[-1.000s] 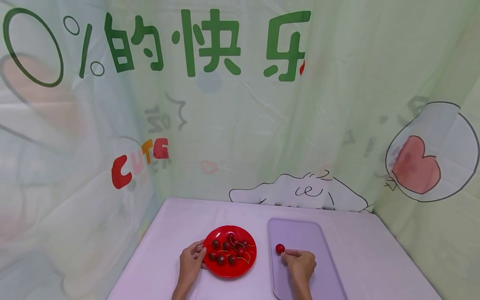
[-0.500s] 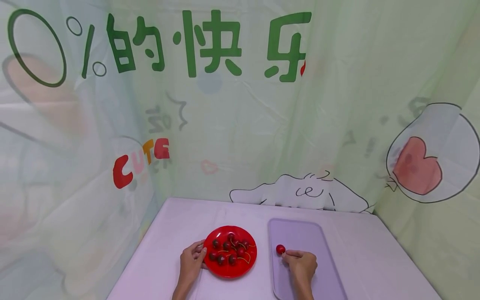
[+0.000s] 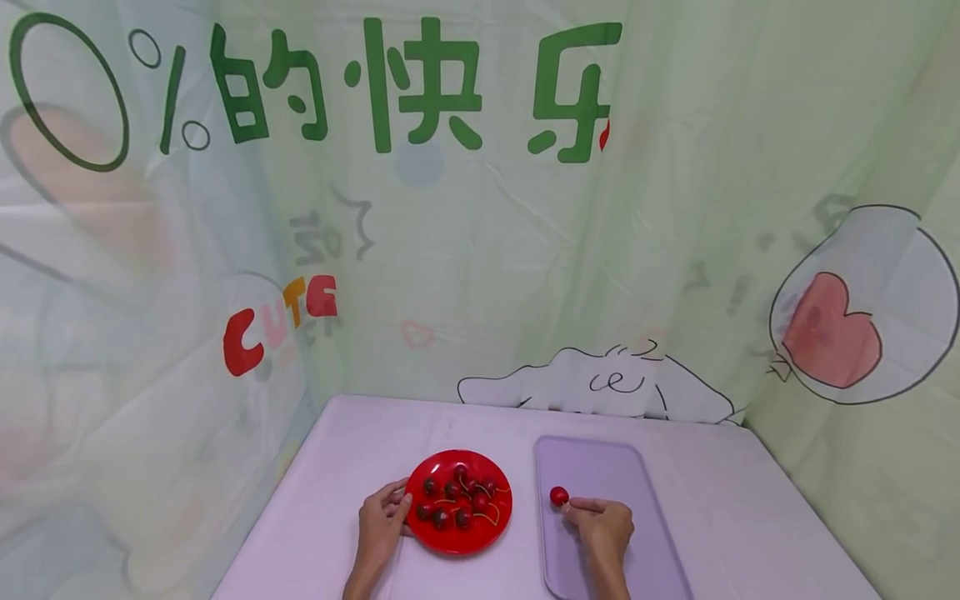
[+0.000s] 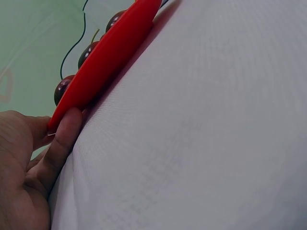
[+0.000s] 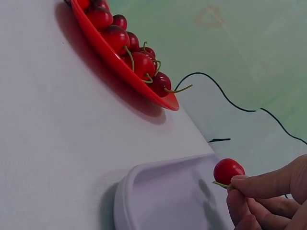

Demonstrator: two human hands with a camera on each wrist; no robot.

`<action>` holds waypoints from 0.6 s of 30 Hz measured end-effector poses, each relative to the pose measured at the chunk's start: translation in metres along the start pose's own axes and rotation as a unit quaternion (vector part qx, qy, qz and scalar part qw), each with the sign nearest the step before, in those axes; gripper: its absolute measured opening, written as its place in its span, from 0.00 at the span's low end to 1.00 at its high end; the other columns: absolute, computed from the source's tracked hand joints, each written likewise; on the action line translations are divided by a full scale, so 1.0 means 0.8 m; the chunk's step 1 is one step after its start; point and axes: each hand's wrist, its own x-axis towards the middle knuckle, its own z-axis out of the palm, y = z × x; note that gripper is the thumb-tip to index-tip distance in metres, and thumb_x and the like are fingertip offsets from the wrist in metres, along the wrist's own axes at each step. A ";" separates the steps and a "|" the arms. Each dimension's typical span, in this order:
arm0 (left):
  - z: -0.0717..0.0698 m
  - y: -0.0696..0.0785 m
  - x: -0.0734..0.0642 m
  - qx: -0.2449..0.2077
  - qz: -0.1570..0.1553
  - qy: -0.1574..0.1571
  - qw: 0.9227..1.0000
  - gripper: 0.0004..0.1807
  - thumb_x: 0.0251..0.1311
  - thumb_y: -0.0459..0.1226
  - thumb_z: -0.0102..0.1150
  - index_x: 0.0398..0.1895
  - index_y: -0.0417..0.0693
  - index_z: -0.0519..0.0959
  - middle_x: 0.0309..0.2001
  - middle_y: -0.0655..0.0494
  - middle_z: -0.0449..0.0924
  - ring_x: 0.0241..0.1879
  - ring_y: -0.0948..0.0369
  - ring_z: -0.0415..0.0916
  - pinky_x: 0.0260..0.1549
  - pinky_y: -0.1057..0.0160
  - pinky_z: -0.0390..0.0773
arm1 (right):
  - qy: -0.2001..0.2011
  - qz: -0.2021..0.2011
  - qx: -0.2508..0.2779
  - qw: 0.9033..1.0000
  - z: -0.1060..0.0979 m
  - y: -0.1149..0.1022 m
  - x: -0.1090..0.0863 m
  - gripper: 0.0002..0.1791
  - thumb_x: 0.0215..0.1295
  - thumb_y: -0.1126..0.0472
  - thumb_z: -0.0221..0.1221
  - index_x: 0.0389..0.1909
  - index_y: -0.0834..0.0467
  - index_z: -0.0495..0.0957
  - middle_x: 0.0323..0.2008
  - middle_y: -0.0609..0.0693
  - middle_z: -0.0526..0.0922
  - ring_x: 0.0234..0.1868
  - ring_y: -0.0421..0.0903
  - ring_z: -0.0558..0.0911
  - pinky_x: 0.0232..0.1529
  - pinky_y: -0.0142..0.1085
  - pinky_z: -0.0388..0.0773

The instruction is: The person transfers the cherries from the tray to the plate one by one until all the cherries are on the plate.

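Note:
A red plate [image 3: 450,544] holding several dark red cherries [image 3: 441,518] sits on the table. My left hand [image 3: 382,518] pinches the plate's left rim; in the left wrist view the thumb lies over the edge and a finger [image 4: 67,132] under it. Over the left part of a pale purple tray [image 3: 592,458], my right hand [image 3: 602,529] pinches a single bright red cherry [image 5: 228,171] by its green stem, between thumb and index finger. That cherry hangs above the tray floor, its shadow showing there in the right wrist view.
A white cloth covers the table [image 3: 300,533]. The tray has a low raised rim and stands right of the plate, with a narrow strip of cloth between them. Printed curtains [image 3: 480,250] enclose the table at the back and both sides.

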 end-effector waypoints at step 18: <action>-0.003 0.011 -0.001 0.012 0.017 0.007 1.000 0.19 0.76 0.29 0.64 0.67 0.36 0.83 0.52 0.38 0.91 0.36 0.61 0.90 0.29 0.72 0.88 | -0.030 -0.025 0.049 0.998 0.005 -0.017 0.007 0.13 0.53 0.71 0.77 0.39 0.74 0.90 0.20 0.52 0.91 0.18 0.34 0.86 0.21 0.24 0.78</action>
